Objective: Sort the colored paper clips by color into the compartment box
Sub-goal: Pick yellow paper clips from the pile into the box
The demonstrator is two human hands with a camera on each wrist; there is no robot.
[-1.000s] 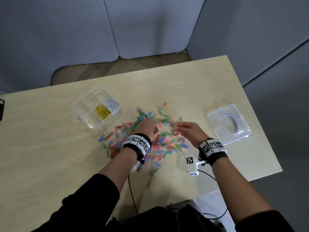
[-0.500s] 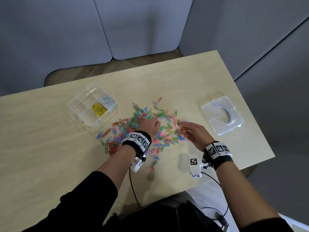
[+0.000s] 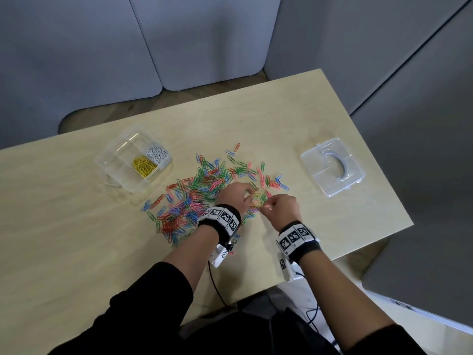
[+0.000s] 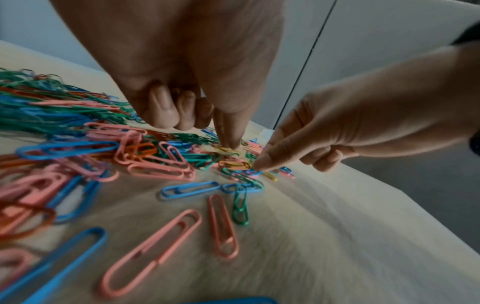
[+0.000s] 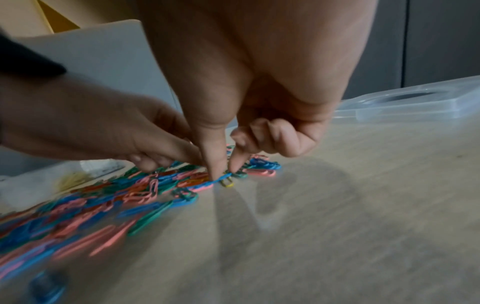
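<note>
A loose pile of colored paper clips (image 3: 204,188) in red, blue, green and pink covers the table's middle. The clear compartment box (image 3: 116,160) stands to its left, with yellow clips (image 3: 143,163) and white clips (image 3: 156,155) in two compartments. My left hand (image 3: 249,198) is at the pile's near right. Its thumb and index tips meet on a yellow clip (image 4: 226,149), and the other fingers are curled. My right hand (image 5: 225,173) is close beside it, with thumb and index finger pinching down at a second yellow clip (image 5: 228,183) among blue and green ones.
The box's clear lid (image 3: 332,170) lies flat at the right of the table. The table's right edge (image 3: 384,190) and near edge are close to my right wrist. Grey partition panels stand behind the table. Cables hang from both wrist cameras.
My right hand has drawn in toward the left hand and dropped its fingertips onto the clips. The left hand has stayed on the pile. The head view has shifted.
</note>
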